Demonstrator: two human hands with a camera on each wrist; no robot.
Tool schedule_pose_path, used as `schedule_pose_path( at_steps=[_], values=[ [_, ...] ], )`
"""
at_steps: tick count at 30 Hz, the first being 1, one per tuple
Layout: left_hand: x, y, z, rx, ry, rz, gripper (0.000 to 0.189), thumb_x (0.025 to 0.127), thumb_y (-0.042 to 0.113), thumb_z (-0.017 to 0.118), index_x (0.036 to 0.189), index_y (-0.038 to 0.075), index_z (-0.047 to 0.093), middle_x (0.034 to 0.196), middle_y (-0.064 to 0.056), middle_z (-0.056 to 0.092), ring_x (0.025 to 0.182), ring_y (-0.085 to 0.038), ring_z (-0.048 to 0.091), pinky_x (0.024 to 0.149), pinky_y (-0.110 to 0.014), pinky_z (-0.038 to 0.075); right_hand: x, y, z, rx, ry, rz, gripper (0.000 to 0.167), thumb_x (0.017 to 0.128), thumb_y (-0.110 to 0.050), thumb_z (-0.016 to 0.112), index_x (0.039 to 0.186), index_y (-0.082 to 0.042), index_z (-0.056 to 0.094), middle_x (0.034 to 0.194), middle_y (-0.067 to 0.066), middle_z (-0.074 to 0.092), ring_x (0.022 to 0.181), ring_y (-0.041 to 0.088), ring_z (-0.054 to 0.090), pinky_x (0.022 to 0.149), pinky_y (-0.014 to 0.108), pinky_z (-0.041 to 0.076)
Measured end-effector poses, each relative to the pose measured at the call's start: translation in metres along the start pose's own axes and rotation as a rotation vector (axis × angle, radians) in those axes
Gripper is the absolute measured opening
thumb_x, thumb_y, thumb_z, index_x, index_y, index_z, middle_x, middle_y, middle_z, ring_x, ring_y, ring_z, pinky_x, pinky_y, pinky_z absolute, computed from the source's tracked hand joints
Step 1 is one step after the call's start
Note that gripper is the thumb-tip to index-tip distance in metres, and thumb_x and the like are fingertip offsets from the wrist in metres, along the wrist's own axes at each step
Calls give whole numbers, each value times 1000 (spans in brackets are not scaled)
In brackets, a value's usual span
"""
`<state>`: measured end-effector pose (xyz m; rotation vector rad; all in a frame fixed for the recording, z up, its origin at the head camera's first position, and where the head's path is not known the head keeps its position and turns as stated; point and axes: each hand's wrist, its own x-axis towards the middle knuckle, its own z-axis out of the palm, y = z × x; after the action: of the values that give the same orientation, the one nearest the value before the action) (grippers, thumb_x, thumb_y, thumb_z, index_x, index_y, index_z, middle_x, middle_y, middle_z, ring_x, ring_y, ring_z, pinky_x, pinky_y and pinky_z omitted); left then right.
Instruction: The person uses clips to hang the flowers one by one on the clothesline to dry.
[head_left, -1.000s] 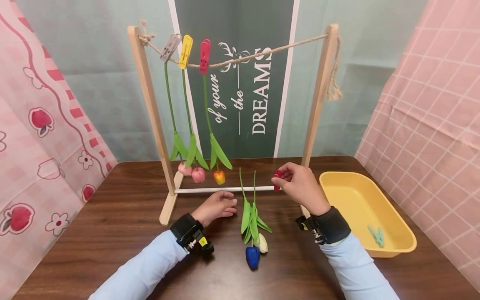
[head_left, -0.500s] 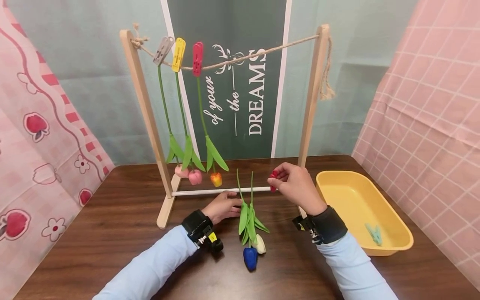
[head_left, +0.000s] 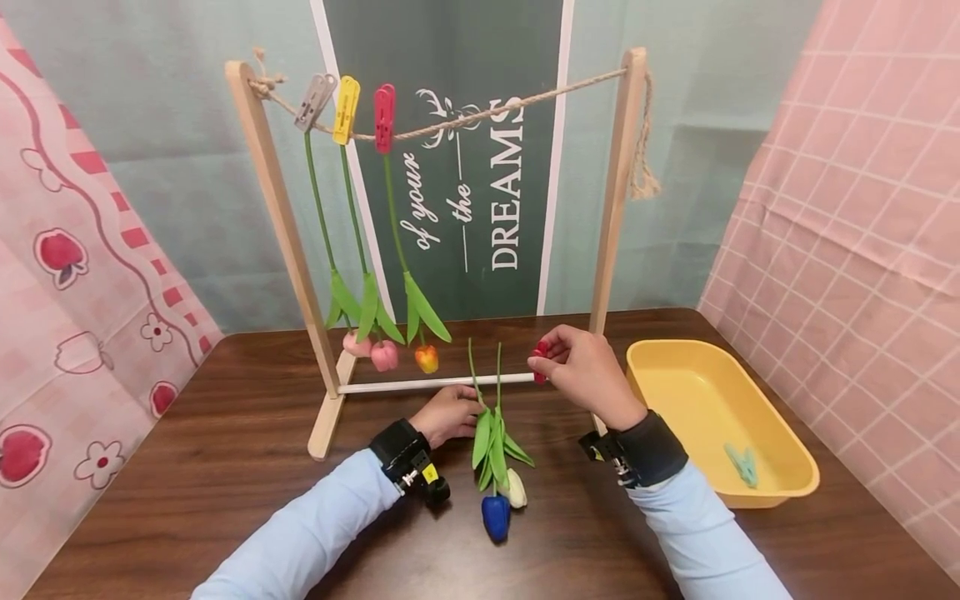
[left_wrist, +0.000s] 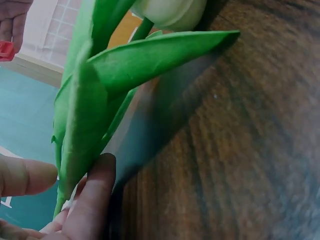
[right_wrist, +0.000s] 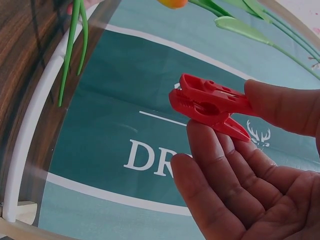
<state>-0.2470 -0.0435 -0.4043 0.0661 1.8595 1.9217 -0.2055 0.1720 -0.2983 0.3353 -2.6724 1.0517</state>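
My left hand (head_left: 450, 412) is low over the table at two artificial tulips, one with a blue head (head_left: 496, 518), one with a white head (head_left: 515, 489). In the left wrist view its thumb and a finger lie on either side of a green stem and leaf (left_wrist: 82, 130), pinching a tulip; which head belongs to that stem is hidden where the leaves overlap. My right hand (head_left: 592, 373) pinches a red clothespin (right_wrist: 210, 102) between thumb and fingers, right of the stems; the pin's toothed end points away from the palm.
Three tulips hang heads down from a rope (head_left: 555, 93) on a wooden frame (head_left: 277, 225), held by grey, yellow and red clothespins (head_left: 384, 117). A white rod (head_left: 408, 386) joins the frame's feet. At right, a yellow basin (head_left: 678, 400) holds a mint-green clothespin (head_left: 742, 465).
My left hand has moved right to the tulip stem and its fingers have come around it. The right hand keeps the red clothespin in about the same place. The head view shifts slightly.
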Motion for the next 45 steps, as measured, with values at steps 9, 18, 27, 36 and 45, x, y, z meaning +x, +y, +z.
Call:
schedule_pose_path(
  at_steps=[9, 18, 27, 36, 45],
  values=[
    [-4, 5, 0, 33, 38, 12, 39, 92, -3, 56, 126, -11, 37, 105, -20, 61, 78, -20, 64, 72, -37, 57, -1, 0, -1, 5, 1, -3, 22, 84, -21, 77, 93, -5, 66, 80, 4, 66, 70, 16, 63, 62, 32, 52],
    [-10, 19, -6, 13, 91, 84, 40, 95, -1, 55, 129, -12, 38, 110, -27, 57, 74, -21, 62, 70, -37, 58, 1, 0, -3, 4, -3, -3, 21, 84, -20, 77, 93, -5, 66, 80, 4, 66, 71, 17, 62, 62, 32, 52],
    [-10, 29, 7, 86, 16, 84, 40, 95, 2, 58, 128, -12, 41, 115, -32, 60, 86, -30, 68, 74, -41, 58, 1, -1, -2, 13, -3, 4, 22, 84, -20, 77, 94, -5, 66, 80, 4, 66, 72, 18, 63, 62, 32, 52],
    [-4, 43, 23, 301, -3, 62, 38, 92, 2, 64, 122, -9, 44, 97, -21, 66, 72, -23, 66, 71, -41, 58, 0, -2, 0, 29, -8, -12, 22, 83, -18, 78, 93, -4, 66, 79, 4, 66, 69, 17, 63, 59, 31, 53],
    [7, 40, 33, 467, 19, 68, 42, 84, -5, 69, 120, -13, 48, 71, -15, 62, 59, -18, 62, 59, -35, 59, -1, -3, 2, 28, -18, -8, 22, 83, -19, 78, 94, -4, 66, 80, 4, 66, 69, 16, 63, 59, 31, 53]
  ],
)
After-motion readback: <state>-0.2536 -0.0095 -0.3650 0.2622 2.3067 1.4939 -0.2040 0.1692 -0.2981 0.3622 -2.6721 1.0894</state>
